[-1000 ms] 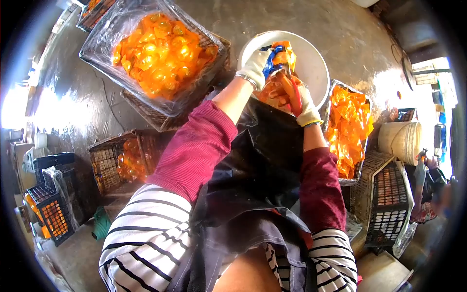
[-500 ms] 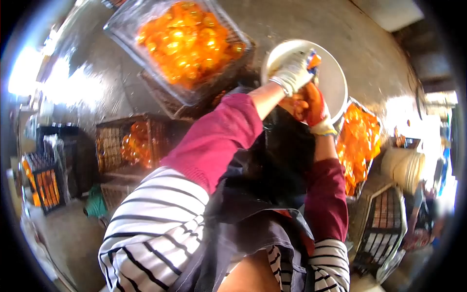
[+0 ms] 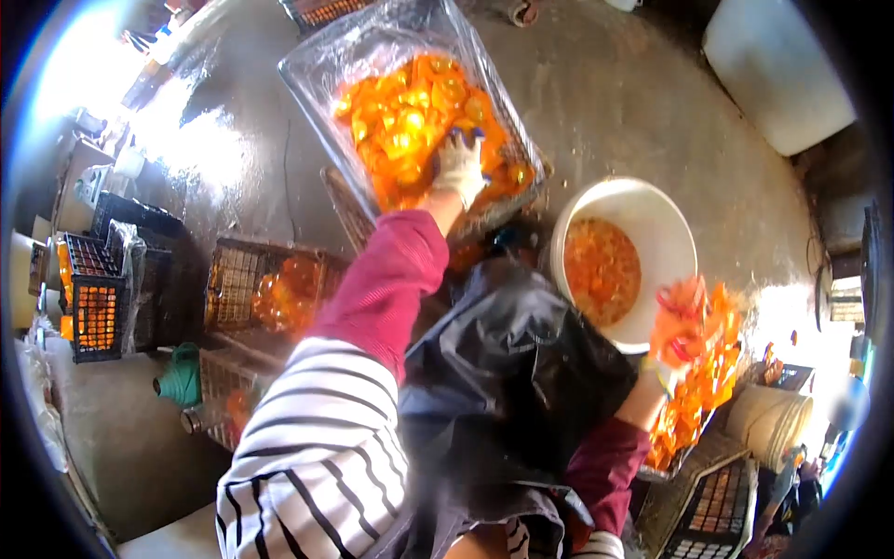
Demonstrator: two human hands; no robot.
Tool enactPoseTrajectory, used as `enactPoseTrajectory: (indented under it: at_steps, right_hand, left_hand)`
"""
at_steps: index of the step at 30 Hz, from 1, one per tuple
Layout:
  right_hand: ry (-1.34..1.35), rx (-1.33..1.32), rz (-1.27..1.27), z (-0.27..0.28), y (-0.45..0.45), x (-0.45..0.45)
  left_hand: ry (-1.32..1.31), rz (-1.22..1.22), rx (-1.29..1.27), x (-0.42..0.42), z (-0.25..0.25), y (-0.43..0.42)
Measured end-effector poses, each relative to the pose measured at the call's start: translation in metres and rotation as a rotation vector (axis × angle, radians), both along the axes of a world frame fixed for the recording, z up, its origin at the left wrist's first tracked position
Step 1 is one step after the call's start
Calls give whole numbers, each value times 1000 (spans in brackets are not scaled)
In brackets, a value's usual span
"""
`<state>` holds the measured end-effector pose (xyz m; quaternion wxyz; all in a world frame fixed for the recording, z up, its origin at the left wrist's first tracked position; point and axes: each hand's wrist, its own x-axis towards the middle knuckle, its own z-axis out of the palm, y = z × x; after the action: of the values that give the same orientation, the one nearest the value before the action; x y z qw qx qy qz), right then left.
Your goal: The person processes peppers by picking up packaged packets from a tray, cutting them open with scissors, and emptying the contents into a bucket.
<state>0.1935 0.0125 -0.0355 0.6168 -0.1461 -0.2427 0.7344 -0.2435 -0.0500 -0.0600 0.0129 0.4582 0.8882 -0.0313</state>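
Note:
My left hand [image 3: 460,168], in a white glove with blue fingertips, reaches onto a heap of shiny cut orange fruit [image 3: 400,130] in a plastic-lined crate [image 3: 321,107]. Its fingers look apart, on the fruit. My right hand [image 3: 678,326], in an orange-red and white glove, is over a crate of flattened orange peels [image 3: 698,396]. Motion blurs its fingers, and their orange blends with the peels, so any piece in them is hidden. Between the hands stands a white bucket [image 3: 666,233] with wet orange pulp [image 3: 601,270] in its bottom.
A black apron [image 3: 521,345] covers my lap. At left are a brown crate with orange fruit [image 3: 279,293], a green watering can [image 3: 179,377] and black crates [image 3: 96,303]. A cream bucket [image 3: 768,424] and another crate [image 3: 712,503] stand at right; a large white container [image 3: 778,74] is at far right.
Both hands have parted from above the white bucket. The left moved up and left onto the cut fruit, the right moved down and right to the peels. The view shifted, showing the bucket's pulp.

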Motion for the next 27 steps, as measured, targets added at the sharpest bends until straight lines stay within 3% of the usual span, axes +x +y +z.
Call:
enactPoseTrajectory:
  at_steps: [1,2,3,4,6,9,12,14,15,18,19,21,24,26,27]
  right_hand:
    - [125,170,168,-15,10,28]
    - [-52,-249,-367,-31,19,43]
    - [0,-325,-444,-2,8,25]
    - [49,-401,-522,31,-6,7]
    - [119,-264,-233,-6,10,38]
    - [288,-154,107,-20,14,56]
    - [107,6,-36,-5,5,30]
    - [77,-319,-366,6,6,22]
    - [386,-108,155,-40,20,63]
    - [479,-157,364,-25,11,57]
    - [196,-191,14,-33,16,57]
    - [231,-257,-5,-29,15,55]
    - [240,-263,111,-38,16,60]
    - [196,-274,182,-22,13,48]
    - [159,-282,172,-19,14,42]
  left_hand:
    - [9,23,-37,-7,-14,10]
    - [11,47,-84,-11,-26,19]
    - [-51,60,-169,-11,-20,26]
    - [30,41,-76,-5,-13,25]
    - [-141,-13,-20,-14,8,26]
    - [-99,-164,17,-30,8,22]
    - [-149,-273,-67,-17,36,-2]
    - [-123,-300,-64,-15,30,-11]
    - [-101,-303,-37,-11,28,-15]
    - [-183,-259,-125,-6,31,-9]
    - [-244,-250,-125,-7,24,-5]
    - [-357,-212,-211,-3,-10,7]
    - [-488,-64,-21,4,-24,-4]
    - [-503,-113,190,-5,-35,-6]
    - [-695,-59,174,-15,-35,-2]
